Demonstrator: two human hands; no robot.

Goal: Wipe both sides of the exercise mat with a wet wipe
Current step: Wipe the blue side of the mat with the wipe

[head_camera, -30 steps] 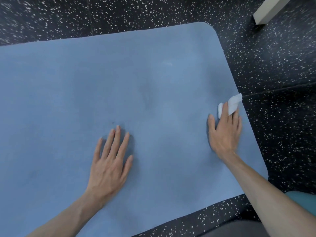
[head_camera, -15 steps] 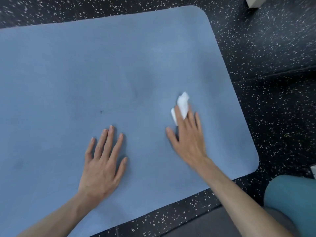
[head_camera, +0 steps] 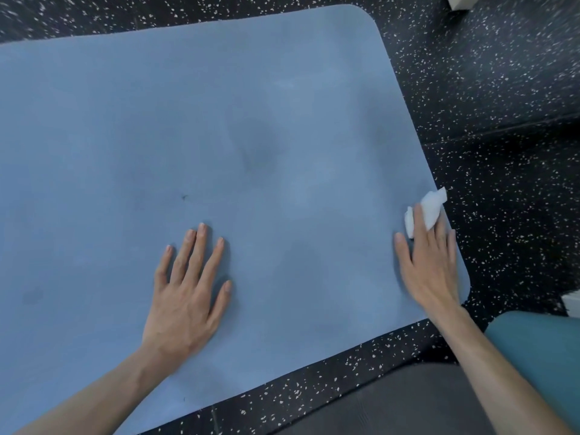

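So the blue exercise mat point(head_camera: 219, 152) is spread flat over most of the frame, laid on a black speckled floor point(head_camera: 502, 89) that can be seen along the top, the right side and the lower edge. Its two rounded corners are visible, one at the top right and one at the right edge lower down. A few darker smudgy patches and a tiny dark speck can be made out near the middle of the mat.

The left hand point(head_camera: 188, 290) is planted palm-down on the mat in the lower middle of the frame, fingers straight and spread wide, nothing held in it.

The right hand point(head_camera: 430, 262) is placed flat on the mat at the right of the frame, right by the mat's right edge. Its fingers are kept straight and close together, and the white wet wipe point(head_camera: 425, 211) is pressed down under the fingertips. The wipe is crumpled, and a good bit of it is left sticking out past the fingertips, reaching the mat's edge. The hand is a little blurred.

A teal cushioned thing point(head_camera: 546, 356) is seen in the lower right corner, with a grey surface point(head_camera: 392, 406) beside it along the bottom. A white object point(head_camera: 461, 1) is cut off at the top right corner.
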